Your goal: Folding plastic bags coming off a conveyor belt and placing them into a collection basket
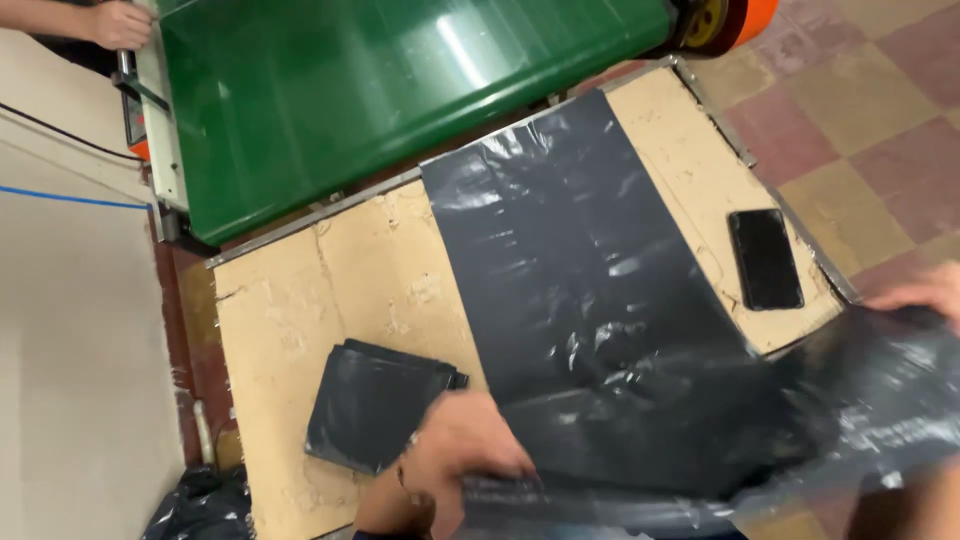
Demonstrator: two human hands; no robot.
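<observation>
A green conveyor belt (400, 90) fills the upper part of the view, slanting from lower left to upper right, with an orange-capped roller (735, 20) at its far end. Below it a worn, tan-topped bench (300, 300) runs parallel to the belt. A long black plastic bag (580, 290) lies flat across the bench; its long axis runs from the belt's edge toward the person, and its near end hangs off the bench's front edge and spreads out to the right, lifted and blurred. The left hand (465, 450) is closed on the bag's near edge, fingers curled over the bunched plastic. The right hand (925, 295) touches the lifted part at the far right, but whether it is gripping cannot be told. A folded stack of black bags (375, 400) rests on the bench just left of the left hand. A dark phone (765, 258) lies face up near the bench's right edge. Another person's hand (120, 22) rests at the belt's top left corner.
</observation>
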